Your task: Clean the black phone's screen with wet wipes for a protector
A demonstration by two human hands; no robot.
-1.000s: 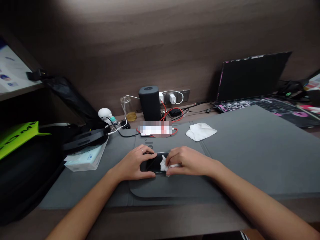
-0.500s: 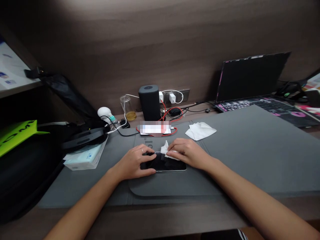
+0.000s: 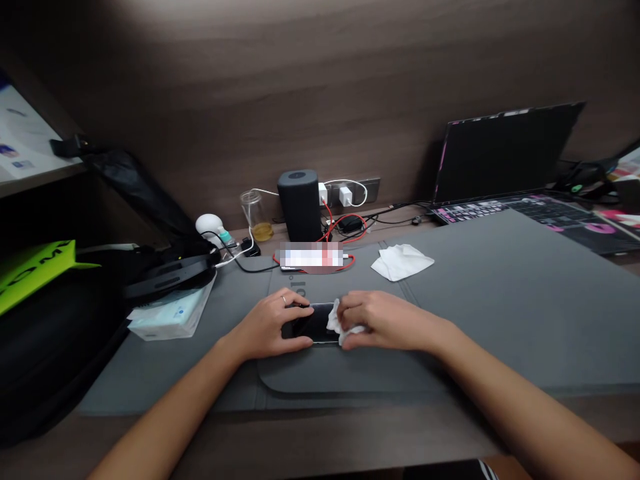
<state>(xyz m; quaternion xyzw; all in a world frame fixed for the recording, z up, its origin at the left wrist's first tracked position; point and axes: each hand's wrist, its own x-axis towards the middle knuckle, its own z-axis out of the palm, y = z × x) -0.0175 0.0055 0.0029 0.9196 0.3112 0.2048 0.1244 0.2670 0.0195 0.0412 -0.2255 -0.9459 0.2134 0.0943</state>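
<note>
A dark phone [image 3: 314, 324] lies screen up on a small grey pad [image 3: 350, 373] in the middle of the desk. My left hand [image 3: 273, 327] grips its left end, thumb on the near edge and fingers on the far edge. My right hand [image 3: 377, 320] is closed on a crumpled white tissue [image 3: 336, 325] and presses it on the right part of the screen, covering that end of the phone.
A second white tissue [image 3: 401, 261] lies behind on the large grey desk mat [image 3: 500, 313]. Further back stand a black speaker [image 3: 299, 205], a glass cup [image 3: 256, 217], chargers with red cables [image 3: 345, 230] and another phone. A laptop [image 3: 505, 167] sits right; a tissue pack [image 3: 170, 317] and black bag left.
My right hand wiped the tissue from the phone's middle to the far upper edge, then came back down over the right part of the screen. The left hand kept its grip.
</note>
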